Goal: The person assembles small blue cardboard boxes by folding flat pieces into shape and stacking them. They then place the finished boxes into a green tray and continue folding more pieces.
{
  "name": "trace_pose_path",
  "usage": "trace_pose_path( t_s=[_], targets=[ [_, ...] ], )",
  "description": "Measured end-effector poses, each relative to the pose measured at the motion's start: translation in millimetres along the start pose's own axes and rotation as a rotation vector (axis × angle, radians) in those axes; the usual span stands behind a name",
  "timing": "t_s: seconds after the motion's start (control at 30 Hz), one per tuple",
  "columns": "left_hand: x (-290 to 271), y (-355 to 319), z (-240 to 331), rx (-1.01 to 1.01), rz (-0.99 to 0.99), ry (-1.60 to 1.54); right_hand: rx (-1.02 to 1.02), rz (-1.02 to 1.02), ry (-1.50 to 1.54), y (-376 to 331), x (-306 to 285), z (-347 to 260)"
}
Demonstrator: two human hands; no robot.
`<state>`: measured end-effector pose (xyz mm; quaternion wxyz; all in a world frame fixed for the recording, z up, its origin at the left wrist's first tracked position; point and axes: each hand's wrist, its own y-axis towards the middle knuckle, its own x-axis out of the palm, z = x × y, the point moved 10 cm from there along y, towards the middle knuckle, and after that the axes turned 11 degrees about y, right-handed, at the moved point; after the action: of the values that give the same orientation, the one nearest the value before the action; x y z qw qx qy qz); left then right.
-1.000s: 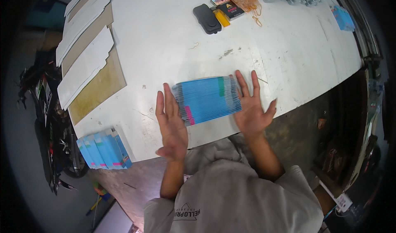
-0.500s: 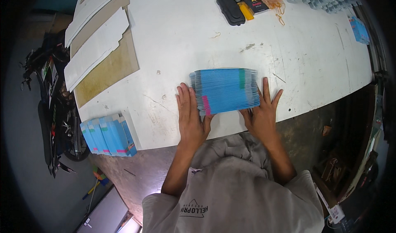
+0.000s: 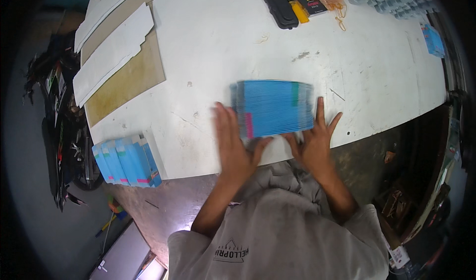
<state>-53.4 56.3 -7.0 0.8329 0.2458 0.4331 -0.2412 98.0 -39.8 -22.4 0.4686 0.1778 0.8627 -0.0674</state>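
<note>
Blue card stack (image 3: 273, 107) between both flat hands

Card stack (image 3: 273, 107): light blue, pink stripe one end, green stripe the other. Table (image 3: 218, 42) white, scuffed. Cardboard sheets (image 3: 116, 47) white and tan; case (image 3: 280, 9) black.

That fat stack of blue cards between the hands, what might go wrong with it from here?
1. The thick stack of thin blue cards lies near the white table's front edge; a push from the left hand or right hand could send cards to the floor.
2. Both hands lie flat beside it, not gripping it, so the stack may fan out or slump.
</note>
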Motion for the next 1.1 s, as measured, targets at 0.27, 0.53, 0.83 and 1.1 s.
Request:
trace_pose_path(
  t_s=[0.27, 0.53, 0.83, 1.1],
  targets=[
    [-4.3, 3.8, -26.4, 0.030, -0.116, 0.081, 0.050, -0.031, -0.034, 7.6, -3.4, -0.5],
    [0.8, 22.1, -26.0, 0.052, -0.127, -0.007, 0.060, -0.110, -0.046, 24.0, 5.5, -3.5],
    [-24.5, 20.4, -17.7, 0.120, -0.067, -0.110, 0.196, -0.168, 0.195, 33.7, -41.2, 20.4],
    [-22.4, 77.1, 15.7, 0.102, 0.039, -0.605, -0.033, 0.108, 1.035, 70.7, -23.8, 7.8]
  ],
)
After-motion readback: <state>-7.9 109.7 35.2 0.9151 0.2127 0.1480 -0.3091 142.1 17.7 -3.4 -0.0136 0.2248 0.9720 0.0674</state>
